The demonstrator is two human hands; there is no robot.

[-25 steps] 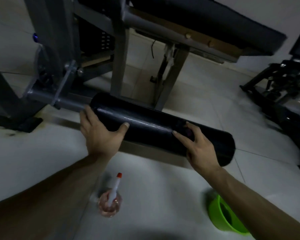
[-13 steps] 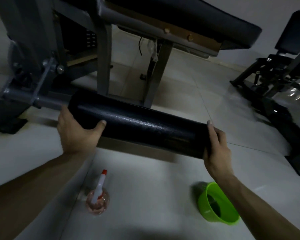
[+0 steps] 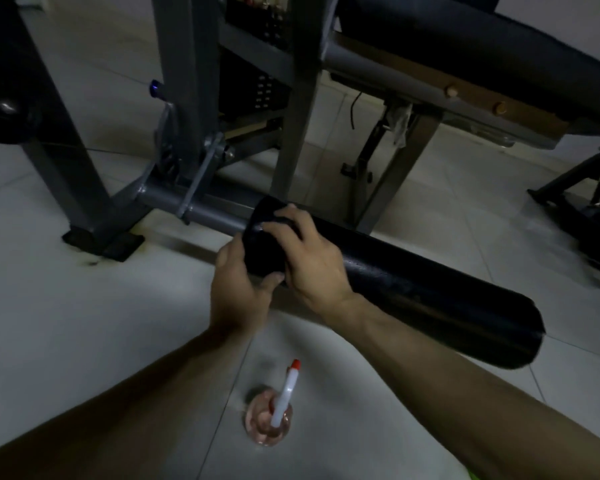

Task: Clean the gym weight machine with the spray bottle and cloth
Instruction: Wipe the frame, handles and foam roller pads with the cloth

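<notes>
Head view: the right hand (image 3: 312, 261) has slid along the roller (image 3: 430, 289) from its far end to the frame (image 3: 187, 81) end, and now sits just beside the left hand (image 3: 238, 289). Both grips are clamped on the roller. The left cups it from below. The right curls over the top on a dark fold, likely the cloth (image 3: 281, 221). One wiping pass looks finished. The spray bottle (image 3: 274, 414) stands untouched on the floor (image 3: 84, 323). No writing is readable.

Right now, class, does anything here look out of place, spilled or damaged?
A frayed white scrap dangles under the bench, and dark smudges stain the tile by the machine's foot. The spray bottle stands upright, no spill visible.
</notes>
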